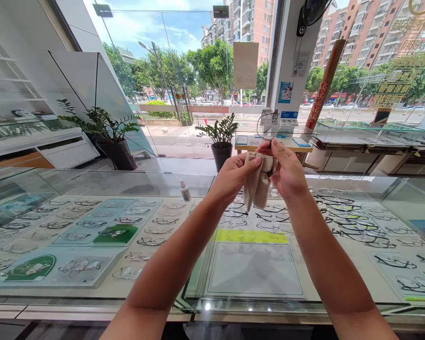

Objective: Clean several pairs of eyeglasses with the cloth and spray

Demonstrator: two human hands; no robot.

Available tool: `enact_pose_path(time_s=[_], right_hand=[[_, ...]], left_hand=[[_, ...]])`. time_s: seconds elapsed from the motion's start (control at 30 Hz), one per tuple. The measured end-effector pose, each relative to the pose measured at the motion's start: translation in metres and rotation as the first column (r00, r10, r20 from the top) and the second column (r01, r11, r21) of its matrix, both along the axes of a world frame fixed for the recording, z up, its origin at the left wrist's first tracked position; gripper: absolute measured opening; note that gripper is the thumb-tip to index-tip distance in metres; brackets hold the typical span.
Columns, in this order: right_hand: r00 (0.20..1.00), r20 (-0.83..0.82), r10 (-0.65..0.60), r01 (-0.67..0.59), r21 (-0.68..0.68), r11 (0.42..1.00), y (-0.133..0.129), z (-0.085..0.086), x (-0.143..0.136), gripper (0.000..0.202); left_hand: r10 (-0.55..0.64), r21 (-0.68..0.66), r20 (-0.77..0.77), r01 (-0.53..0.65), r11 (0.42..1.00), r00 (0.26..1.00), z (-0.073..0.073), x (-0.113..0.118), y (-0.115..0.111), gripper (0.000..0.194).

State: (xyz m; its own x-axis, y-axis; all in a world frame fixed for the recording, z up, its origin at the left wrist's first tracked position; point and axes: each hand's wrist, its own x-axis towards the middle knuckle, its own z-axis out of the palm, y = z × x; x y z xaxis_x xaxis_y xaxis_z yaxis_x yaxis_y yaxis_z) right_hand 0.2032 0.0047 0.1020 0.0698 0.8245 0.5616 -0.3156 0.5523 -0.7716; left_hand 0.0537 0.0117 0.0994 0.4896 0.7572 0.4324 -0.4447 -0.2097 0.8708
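Both of my hands are raised above the glass display counter, close together. A beige cleaning cloth [255,189] hangs down from my left hand [235,172], whose thumb and fingers pinch its upper edge. My right hand [286,167] is closed on a pair of eyeglasses [267,126] with thin dark frames. One round lens sticks up above the fingers, against the bright window. The rest of the glasses is partly hidden by the cloth and my fingers. A small white spray bottle [184,191] stands on the counter, left of my hands.
Rows of eyeglass frames [152,241] lie inside the glass display counter [255,269]. Beyond it stand two potted plants [221,151] [116,153] and another glass showcase [361,137] at the right. A glass front looks onto the street.
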Motion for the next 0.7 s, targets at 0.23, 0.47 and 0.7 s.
enact_pose_path(time_s=[0.23,0.47,0.7], right_hand=[[0.996,0.081,-0.032,0.031,0.023,0.999,-0.0002,-0.0024,0.0,0.037],[0.984,0.174,-0.038,0.015,0.132,0.991,-0.0032,-0.0023,-0.0031,0.033],[0.995,0.099,0.001,-0.006,0.055,0.998,-0.0005,-0.0042,-0.0071,0.035]], left_hand=[[0.042,-0.029,-0.009,-0.043,0.999,0.999,0.0002,0.0002,-0.0016,0.043],[0.076,-0.058,-0.026,-0.077,0.995,0.997,0.0014,-0.0012,-0.0015,0.045],[0.013,-0.032,-0.013,-0.014,0.999,1.0,0.0014,-0.0058,-0.001,0.039]])
